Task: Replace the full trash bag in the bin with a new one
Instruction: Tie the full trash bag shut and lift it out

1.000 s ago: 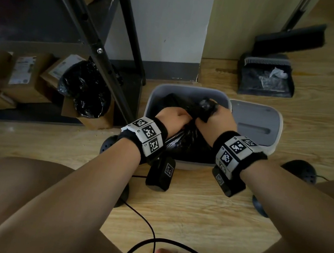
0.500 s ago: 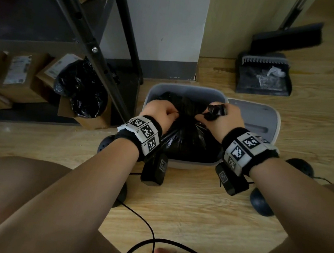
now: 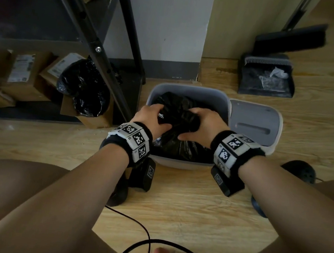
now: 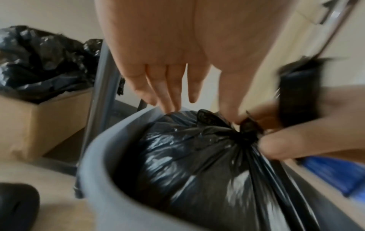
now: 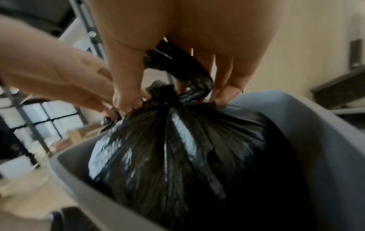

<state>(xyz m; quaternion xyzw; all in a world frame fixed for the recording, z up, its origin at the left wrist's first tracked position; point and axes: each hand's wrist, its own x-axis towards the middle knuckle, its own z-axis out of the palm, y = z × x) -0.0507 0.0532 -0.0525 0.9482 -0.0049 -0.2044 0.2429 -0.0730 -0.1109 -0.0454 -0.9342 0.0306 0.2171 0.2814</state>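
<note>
A grey bin point(image 3: 190, 89) stands on the wooden floor with a full black trash bag point(image 3: 180, 147) inside it. The bag's top is gathered into a knot point(image 4: 245, 134). My left hand point(image 3: 154, 117) is on the left of the knot and pinches a tail of the bag. On the right, my right hand point(image 3: 201, 123) has a twisted strip of the bag point(image 5: 177, 70) running between its thumb and fingers. Both hands almost touch above the bin point(image 5: 306, 125). The bag point(image 5: 177, 148) fills the bin, hiding its floor.
The bin's grey lid point(image 3: 253, 125) lies flat right of the bin. A black metal shelf leg point(image 3: 99, 53) slants down on the left, with a cardboard box holding another black bag point(image 3: 83, 90) behind it. Dustpan and brush point(image 3: 265, 80) sit at the back right. A cable point(image 3: 138, 224) crosses the near floor.
Half a second ago my hands were spread apart, pulling the bag's tails sideways. Now they have come back together over the knot.
</note>
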